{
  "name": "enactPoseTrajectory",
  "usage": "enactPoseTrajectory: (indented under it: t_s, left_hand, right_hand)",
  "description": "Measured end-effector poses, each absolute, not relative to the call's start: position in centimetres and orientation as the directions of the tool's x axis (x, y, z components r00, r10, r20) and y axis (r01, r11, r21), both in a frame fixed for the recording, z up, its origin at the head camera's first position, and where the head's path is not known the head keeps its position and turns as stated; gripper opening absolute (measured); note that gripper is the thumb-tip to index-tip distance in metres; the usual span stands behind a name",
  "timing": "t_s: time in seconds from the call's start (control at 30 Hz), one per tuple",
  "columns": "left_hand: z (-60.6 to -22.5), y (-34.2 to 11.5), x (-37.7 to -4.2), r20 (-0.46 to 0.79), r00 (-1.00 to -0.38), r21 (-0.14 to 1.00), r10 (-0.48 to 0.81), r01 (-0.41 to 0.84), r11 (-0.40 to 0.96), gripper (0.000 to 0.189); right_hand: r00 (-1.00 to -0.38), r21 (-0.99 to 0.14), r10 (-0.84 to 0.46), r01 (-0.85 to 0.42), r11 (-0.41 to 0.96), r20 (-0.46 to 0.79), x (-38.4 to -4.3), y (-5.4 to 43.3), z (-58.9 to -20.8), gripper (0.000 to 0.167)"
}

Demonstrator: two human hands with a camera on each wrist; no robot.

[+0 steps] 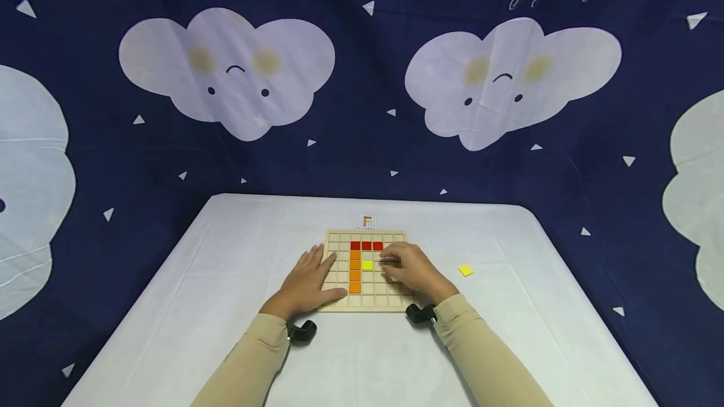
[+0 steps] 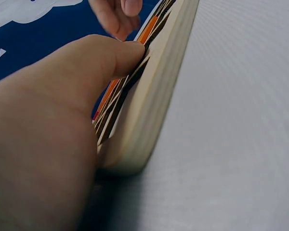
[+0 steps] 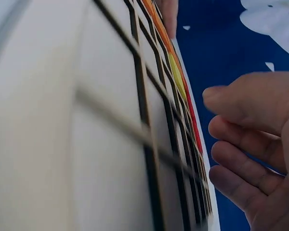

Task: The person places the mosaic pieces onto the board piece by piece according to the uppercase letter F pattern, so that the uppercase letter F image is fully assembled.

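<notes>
A wooden grid board (image 1: 374, 301) lies on the table, its near edge also large in the left wrist view. Three red tiles (image 1: 366, 246) form a row near its far side. Several orange tiles (image 1: 354, 267) run toward me in a column below the leftmost red one. One yellow tile (image 1: 367, 265) sits in a cell right of that column. My left hand (image 1: 308, 280) rests with spread fingers on the board's left side. Over the right half hovers my right hand (image 1: 411, 267), fingers loosely bent beside the yellow tile; the right wrist view shows nothing between thumb and fingers (image 3: 245, 137).
Another yellow tile (image 1: 466, 270) lies on the white table (image 1: 509, 331), right of my right hand. Just behind the board is a small printed pattern card (image 1: 366, 222). A dark blue cloth with clouds (image 1: 362, 80) hangs behind the table.
</notes>
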State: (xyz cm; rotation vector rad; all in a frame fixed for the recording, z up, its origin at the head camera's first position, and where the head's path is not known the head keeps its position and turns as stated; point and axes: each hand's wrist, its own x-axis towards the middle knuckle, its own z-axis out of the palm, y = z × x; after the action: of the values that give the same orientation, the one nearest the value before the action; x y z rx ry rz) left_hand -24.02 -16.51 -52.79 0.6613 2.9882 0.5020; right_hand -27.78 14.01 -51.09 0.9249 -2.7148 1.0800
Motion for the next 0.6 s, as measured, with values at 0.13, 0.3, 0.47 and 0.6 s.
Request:
enactPoseTrajectory:
  t_s: [0.13, 0.3, 0.47, 0.6]
  left_hand:
    - [-53.0, -16.5, -23.9, 0.033, -0.907, 0.329, 0.42, 0.407, 0.852, 0.102]
    - [-53.1, -16.3, -23.7, 0.023, -0.908, 0.339, 0.419, 0.401, 0.851, 0.102]
    - [-53.2, -16.4, -23.9, 0.048, -0.905, 0.328, 0.422, 0.414, 0.849, 0.101]
    - [-53.2, -16.5, -24.1, 0.054, -0.906, 0.318, 0.421, 0.415, 0.852, 0.102]
  right_hand:
    - [-0.81, -0.576, -0.467, -0.583, 0.573, 0.356, -27.2, 16.4, -51.2, 0.021]
    - [-0.822, -0.518, -0.366, -0.563, 0.644, 0.437, -26.3, 20.4, -51.5, 0.024]
    - [-0.831, -0.51, -0.252, -0.514, 0.69, 0.496, -25.4, 24.5, -52.1, 0.024]
    - [-0.832, -0.496, -0.192, -0.478, 0.725, 0.521, -24.7, 27.7, -52.5, 0.027]
